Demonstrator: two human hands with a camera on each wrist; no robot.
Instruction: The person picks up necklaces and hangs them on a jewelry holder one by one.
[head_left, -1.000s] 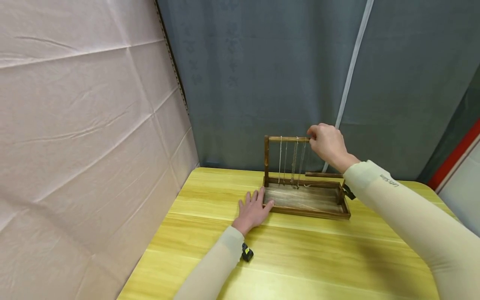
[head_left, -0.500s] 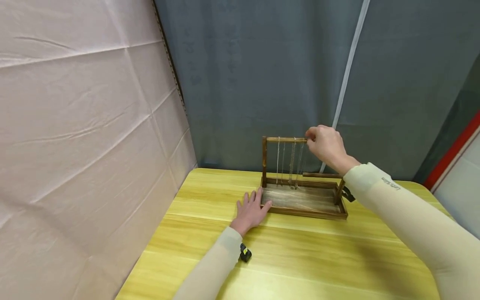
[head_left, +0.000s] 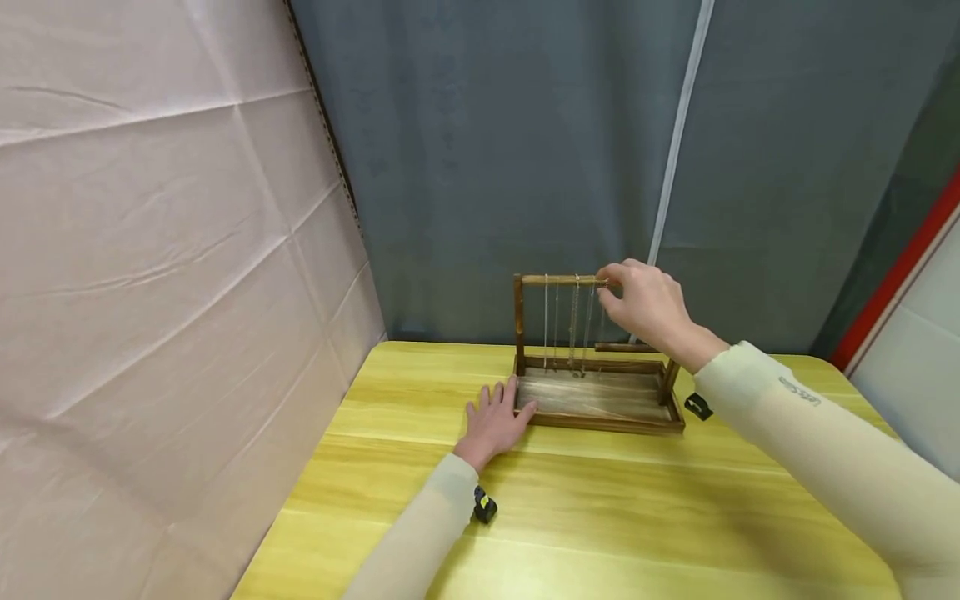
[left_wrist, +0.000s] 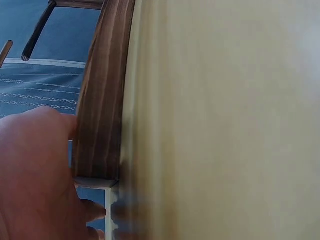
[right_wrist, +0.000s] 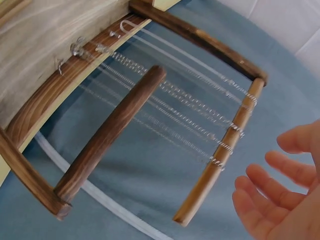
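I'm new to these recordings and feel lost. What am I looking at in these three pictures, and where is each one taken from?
A person works with bare hands at a yellow table. The wide picture comes from a camera on their head; the two close ones come from cameras on each wrist. On the table stands a wooden stand: a shallow tray with an upright post and a top bar, from which thin chains hang. The left hand lies flat on the table, touching the tray's left end; its wrist camera shows that edge close up. The right hand is at the bar's free end; its wrist camera shows the fingers spread, beside the bar, holding nothing.
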